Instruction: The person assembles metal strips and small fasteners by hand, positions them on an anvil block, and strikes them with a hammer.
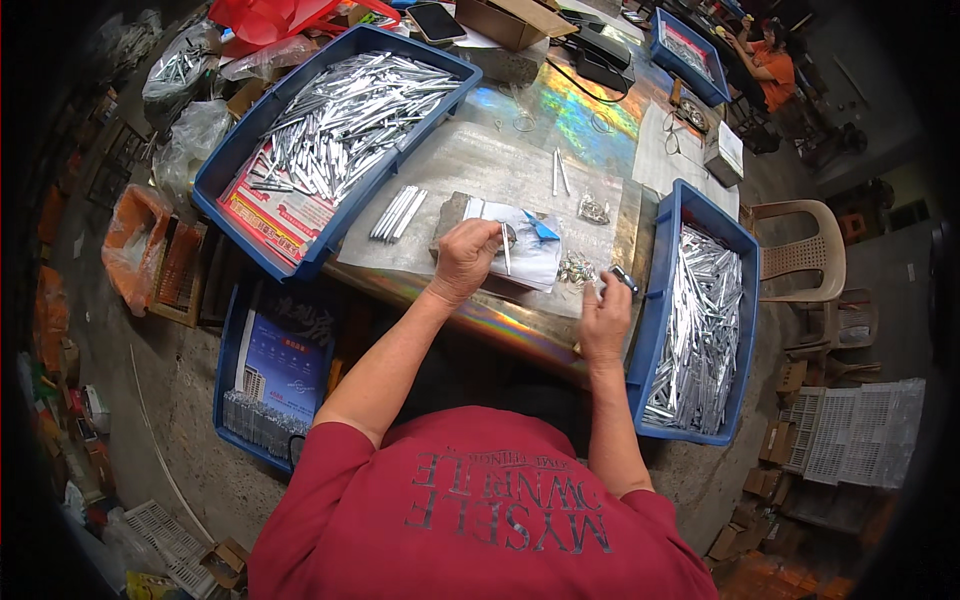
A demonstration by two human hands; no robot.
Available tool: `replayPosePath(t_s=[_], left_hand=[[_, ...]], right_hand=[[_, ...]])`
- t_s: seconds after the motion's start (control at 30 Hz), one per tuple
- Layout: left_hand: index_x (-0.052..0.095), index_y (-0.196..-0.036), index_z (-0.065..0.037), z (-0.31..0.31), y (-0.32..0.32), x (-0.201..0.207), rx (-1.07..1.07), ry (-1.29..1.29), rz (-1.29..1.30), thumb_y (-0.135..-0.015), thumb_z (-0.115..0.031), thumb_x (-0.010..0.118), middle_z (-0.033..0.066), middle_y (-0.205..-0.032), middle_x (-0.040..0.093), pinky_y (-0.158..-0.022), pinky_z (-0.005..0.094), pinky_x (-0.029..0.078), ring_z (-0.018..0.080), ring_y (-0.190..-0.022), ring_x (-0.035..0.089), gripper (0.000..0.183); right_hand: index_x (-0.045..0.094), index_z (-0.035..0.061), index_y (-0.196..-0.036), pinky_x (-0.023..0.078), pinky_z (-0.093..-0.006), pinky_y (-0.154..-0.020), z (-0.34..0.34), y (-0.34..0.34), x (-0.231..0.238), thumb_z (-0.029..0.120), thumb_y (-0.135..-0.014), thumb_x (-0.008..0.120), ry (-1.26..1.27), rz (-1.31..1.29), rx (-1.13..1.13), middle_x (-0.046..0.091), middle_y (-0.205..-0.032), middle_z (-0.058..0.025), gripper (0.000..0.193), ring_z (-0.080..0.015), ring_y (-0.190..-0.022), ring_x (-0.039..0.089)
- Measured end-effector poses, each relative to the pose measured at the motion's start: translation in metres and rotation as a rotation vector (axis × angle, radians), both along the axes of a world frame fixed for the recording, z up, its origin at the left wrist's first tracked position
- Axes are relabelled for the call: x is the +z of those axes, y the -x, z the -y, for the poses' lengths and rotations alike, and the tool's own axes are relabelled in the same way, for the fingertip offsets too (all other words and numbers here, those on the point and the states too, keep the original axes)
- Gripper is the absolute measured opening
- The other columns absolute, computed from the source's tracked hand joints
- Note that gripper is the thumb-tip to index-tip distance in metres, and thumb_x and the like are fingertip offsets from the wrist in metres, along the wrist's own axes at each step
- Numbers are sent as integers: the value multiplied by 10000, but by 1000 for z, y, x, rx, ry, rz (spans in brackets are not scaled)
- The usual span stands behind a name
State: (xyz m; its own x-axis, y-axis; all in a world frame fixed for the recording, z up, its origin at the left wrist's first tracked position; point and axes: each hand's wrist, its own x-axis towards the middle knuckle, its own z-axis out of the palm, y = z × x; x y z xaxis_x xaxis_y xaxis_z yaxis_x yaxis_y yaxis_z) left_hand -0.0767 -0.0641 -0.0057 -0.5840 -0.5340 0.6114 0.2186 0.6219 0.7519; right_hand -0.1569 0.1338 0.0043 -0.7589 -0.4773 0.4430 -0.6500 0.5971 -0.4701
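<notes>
My left hand (pixel 464 264) is closed, pinching a thin silver rod (pixel 507 256) above a paper-covered block (pixel 538 270). A small blue piece (pixel 542 230) lies on that white paper. To the right, my right hand (pixel 604 326) has its fingers curled round a short dark tool with a shiny part (pixel 625 280); its exact kind is unclear. Between the hands sits a heap of small shiny metal parts (pixel 577 270). A second cluster of small parts (pixel 593 210) lies farther back. Several silver rods (pixel 399 214) form a row left of the block, and two more rods (pixel 559 172) lie beyond it.
A blue bin (pixel 210 190) of silver rods stands at the left, another blue bin (pixel 668 262) at the right. A third blue bin (pixel 218 385) sits lower left. Eyeglasses (pixel 672 140) and a white box (pixel 724 155) rest far right. Beyond are a chair (pixel 815 240) and a person in orange (pixel 777 75).
</notes>
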Motion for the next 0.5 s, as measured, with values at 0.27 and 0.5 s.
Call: replayPosePath(t_s=[0.27, 0.5], left_hand=[[544, -732, -11, 3, -1, -2, -9, 57, -28, -666, -34, 593, 108, -675, 550, -565, 320, 422, 269, -636, 541, 85], [546, -729, -13, 2, 0, -2, -4, 68, -54, -662, -30, 595, 110, -670, 549, -564, 321, 422, 269, -632, 540, 84]], right_hand=[[342, -23, -1128, 431, -404, -655, -30, -4, -10, 157, -714, 558, -343, 281, -261, 529, -733, -187, 500, -356, -683, 532], [423, -33, -908, 403, -206, -356, -17, -23, 28, 57, -763, 479, 862, 1064, -152, 480, -644, -47, 181, -107, -427, 468]])
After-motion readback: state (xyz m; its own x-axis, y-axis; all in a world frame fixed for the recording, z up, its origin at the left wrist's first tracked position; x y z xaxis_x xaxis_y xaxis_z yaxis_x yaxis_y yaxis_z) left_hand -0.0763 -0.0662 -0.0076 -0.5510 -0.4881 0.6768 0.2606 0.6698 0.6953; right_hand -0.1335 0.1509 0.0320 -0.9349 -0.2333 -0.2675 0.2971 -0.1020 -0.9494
